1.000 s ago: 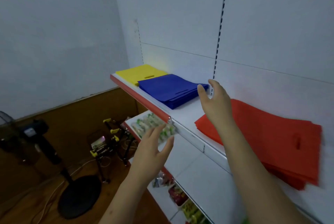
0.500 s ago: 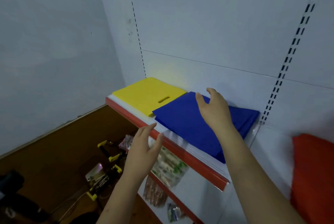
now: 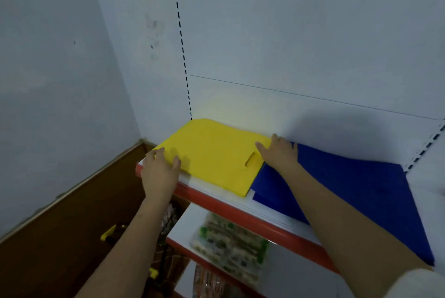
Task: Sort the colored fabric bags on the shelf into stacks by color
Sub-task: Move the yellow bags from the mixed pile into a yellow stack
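**Desk:** What surrounds the bags, and what blocks the view?

**Photographer:** A white shelf [image 3: 218,197] with a red front lip runs from 9 o'clock down to 4 o'clock. Behind it is a pale back panel with a dashed slotted upright [image 3: 181,45] at 12 o'clock. On the lower shelf [image 3: 183,226], at 6 o'clock, lies a clear packet of green and tan goods [image 3: 228,247]. Something black with yellow parts [image 3: 113,235] shows at 7 o'clock, too dim to name. The person's right forearm crosses the blue stack and hides part of its front edge.

**Desk:** And the bags themselves?

**Photographer:** The yellow stack [image 3: 214,155] sits flat at the shelf's left end, near frame centre, its cut-out handle slot toward 3 o'clock. The blue stack [image 3: 361,191] lies just beside it at 3 to 4 o'clock, and the yellow's right edge overlaps the blue's left corner. Both look matte and neatly squared.

**Desk:** The hands?

**Photographer:** The left hand [image 3: 160,170] rests on the yellow stack's near-left corner, fingers loosely spread, gripping nothing. The right hand [image 3: 280,152] lies on the yellow's right edge by the slot, fingers extended and relaxed, holding nothing.
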Motion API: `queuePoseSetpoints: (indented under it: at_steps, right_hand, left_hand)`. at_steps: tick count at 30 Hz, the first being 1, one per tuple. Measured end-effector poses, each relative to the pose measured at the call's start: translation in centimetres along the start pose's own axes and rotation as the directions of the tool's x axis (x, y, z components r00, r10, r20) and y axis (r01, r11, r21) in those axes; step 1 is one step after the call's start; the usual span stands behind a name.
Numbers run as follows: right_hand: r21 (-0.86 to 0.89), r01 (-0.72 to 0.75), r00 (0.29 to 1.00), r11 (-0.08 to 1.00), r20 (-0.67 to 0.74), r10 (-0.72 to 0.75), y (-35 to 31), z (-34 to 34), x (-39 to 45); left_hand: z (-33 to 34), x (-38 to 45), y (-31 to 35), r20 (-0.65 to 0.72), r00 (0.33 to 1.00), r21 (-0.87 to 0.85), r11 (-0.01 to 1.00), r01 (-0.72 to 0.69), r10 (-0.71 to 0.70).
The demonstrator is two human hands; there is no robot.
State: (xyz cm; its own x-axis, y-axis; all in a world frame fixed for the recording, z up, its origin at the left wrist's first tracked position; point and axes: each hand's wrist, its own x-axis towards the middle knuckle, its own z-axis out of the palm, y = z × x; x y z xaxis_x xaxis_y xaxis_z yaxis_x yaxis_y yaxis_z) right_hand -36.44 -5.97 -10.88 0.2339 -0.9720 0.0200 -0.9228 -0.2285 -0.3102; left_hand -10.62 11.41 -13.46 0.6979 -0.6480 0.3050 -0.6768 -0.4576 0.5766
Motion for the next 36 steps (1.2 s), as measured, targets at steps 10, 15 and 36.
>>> queuePoseSetpoints:
  at_steps: [10, 15, 36]
  right_hand:
    - [-0.193, -0.01, 0.995, 0.981, -0.1, -0.01, -0.6, 4.4, 2.3]
    - [-0.372, 0.143, 0.982, 0.917, -0.065, -0.18, -2.9, 3.9, 1.9]
    - [0.948, 0.013, 0.96, 0.319, -0.101, 0.262, 2.3, -9.1, -4.8]
  left_hand:
    - [4.4, 4.5, -1.8, 0.169, 0.986, 0.34, 0.938, -0.065, 0.008]
    - [4.5, 4.3, -0.8, 0.16, 0.976, 0.423, 0.883, -0.201, 0.146]
    - [-2.1, 3.5, 2.9, 0.414, 0.908, -0.813, 0.423, 0.401, -0.065]
